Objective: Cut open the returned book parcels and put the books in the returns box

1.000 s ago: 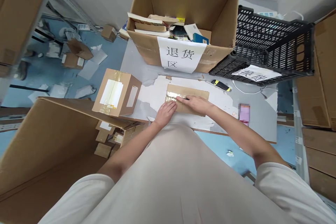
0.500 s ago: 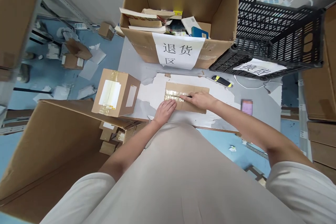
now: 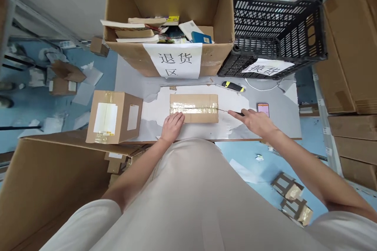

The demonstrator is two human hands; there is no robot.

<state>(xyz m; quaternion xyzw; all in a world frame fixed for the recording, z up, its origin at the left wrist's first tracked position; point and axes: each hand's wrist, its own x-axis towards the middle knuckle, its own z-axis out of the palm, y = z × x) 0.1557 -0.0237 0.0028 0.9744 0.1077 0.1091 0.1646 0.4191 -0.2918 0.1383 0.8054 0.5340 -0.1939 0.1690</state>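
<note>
A flat cardboard box (image 3: 203, 117) lies on the table with shiny tape along its middle and a dark lengthwise line in that tape. My left hand (image 3: 173, 126) presses on the box's near left part, its fingers stretched out flat. Just past the box's right end, my right hand (image 3: 255, 121) is closed around the dark handle of a thin knife (image 3: 239, 113). Its slender blade points left, with the tip at the end of the tape line. A black and yellow utility knife (image 3: 233, 86) rests behind the box.
Behind stand a large carton (image 3: 129, 53) of books with a paper sign and a black plastic crate (image 3: 297, 45). A taped box (image 3: 113, 119) with labels sits at left, above an open carton (image 3: 59, 172). A phone (image 3: 263, 109) lies to the right on the table (image 3: 282, 125).
My right hand has drawn the knife rightward along the tape and off the box's right end. A dark line now runs along the tape. My left hand stays on the box; the view has shifted.
</note>
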